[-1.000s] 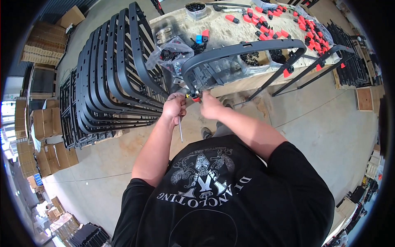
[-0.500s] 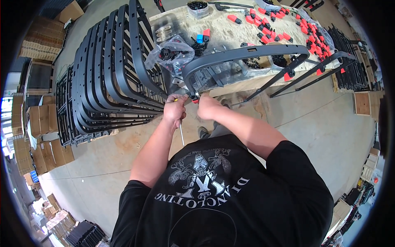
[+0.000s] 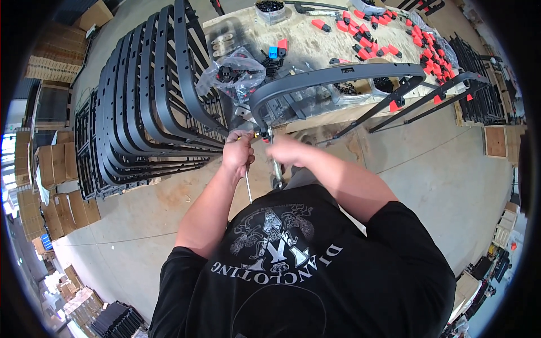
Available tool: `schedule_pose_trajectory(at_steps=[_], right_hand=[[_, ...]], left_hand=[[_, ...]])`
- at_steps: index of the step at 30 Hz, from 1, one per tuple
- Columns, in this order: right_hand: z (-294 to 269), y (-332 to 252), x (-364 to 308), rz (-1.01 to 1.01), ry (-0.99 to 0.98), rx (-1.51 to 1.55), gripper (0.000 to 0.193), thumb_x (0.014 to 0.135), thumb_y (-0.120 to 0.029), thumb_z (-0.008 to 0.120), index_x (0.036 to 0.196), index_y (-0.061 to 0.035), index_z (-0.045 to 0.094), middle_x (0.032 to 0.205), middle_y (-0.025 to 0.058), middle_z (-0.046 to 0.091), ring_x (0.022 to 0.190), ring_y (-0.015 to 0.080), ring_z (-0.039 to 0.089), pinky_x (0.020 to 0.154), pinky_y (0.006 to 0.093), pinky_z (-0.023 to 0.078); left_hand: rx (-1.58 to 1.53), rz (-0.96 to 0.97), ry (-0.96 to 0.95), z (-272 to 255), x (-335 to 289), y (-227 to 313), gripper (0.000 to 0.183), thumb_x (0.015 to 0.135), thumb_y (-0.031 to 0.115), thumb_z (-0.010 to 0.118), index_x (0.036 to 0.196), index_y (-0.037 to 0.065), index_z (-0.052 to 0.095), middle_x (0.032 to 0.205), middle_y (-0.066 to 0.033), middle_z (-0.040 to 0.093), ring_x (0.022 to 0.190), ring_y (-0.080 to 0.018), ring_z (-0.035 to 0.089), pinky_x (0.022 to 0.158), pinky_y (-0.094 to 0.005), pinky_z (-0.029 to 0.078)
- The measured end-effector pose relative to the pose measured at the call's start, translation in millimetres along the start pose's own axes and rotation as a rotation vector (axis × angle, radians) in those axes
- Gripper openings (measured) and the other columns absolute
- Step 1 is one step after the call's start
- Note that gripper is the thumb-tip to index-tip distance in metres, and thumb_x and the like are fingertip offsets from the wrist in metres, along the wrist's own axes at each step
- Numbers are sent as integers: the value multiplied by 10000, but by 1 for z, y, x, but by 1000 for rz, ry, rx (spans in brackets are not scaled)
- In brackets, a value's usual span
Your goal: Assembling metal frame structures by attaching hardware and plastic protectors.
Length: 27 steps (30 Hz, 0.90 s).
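My left hand (image 3: 238,153) is closed around a tool with a thin metal shaft (image 3: 248,188) pointing down toward me; a bit of yellow shows by its fingers. Its kind is hard to make out. Just right of it, my right hand (image 3: 288,151) is blurred at the fingers and overlaps a silver wrench-like tool (image 3: 276,168). Whether it grips that tool cannot be told. Both hands are at the near lower end of a dark grey curved tube frame (image 3: 332,73), which leans across the table edge. A small red piece sits at the joint, partly hidden by the hands.
Several similar frames (image 3: 147,84) stand in a row at the left. The wooden table (image 3: 310,48) bears red-and-black caps (image 3: 366,42), a plastic bag of dark parts (image 3: 239,70), a blue piece (image 3: 273,52) and tubs of small black parts (image 3: 270,10). Cardboard boxes (image 3: 59,163) stand farther left.
My right hand has shifted slightly and blurred, and the silver tool now shows beneath it, pointing toward me. My left hand stays nearly in place, still closed on its tool.
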State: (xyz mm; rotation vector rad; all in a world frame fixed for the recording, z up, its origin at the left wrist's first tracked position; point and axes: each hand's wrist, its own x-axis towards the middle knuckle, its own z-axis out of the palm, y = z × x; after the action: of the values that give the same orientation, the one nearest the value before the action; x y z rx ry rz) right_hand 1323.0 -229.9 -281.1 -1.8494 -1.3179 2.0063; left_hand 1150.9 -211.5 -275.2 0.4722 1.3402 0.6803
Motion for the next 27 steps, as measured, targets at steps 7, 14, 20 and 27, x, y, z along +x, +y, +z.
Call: schedule_pose_trajectory(at_steps=[7,14,20,27], right_hand=[[-8,-15,-19,82,-145,541,286,920,-202,614,1113,9,607,883,169,661,768,349,700,670,549,577],[-8,-29,-27,173,-212,408,330,920,-230,621,1111,39,603,1035,283,698,949,418,709,832,500,567],[22,37,27,-297,625,-565,269,953,-210,579,1035,46,582,947,187,696,715,325,728,548,504,553],[2,11,-1,-116,63,-313,221,904,-98,586,1023,87,605,867,209,692,782,371,722,645,555,585]], left_hand=[[1,57,39,-7,-1,-5,129,999,184,638,964,119,532,630,39,418,432,-67,342,368,-246,256],[19,38,68,-11,0,-8,167,993,223,662,990,104,545,620,27,428,419,-77,342,362,-262,262],[91,61,72,9,-4,0,154,1000,212,654,972,129,528,627,42,408,431,-63,323,369,-247,237],[46,60,40,6,0,-5,170,999,212,658,947,139,514,631,42,415,423,-66,315,363,-256,220]])
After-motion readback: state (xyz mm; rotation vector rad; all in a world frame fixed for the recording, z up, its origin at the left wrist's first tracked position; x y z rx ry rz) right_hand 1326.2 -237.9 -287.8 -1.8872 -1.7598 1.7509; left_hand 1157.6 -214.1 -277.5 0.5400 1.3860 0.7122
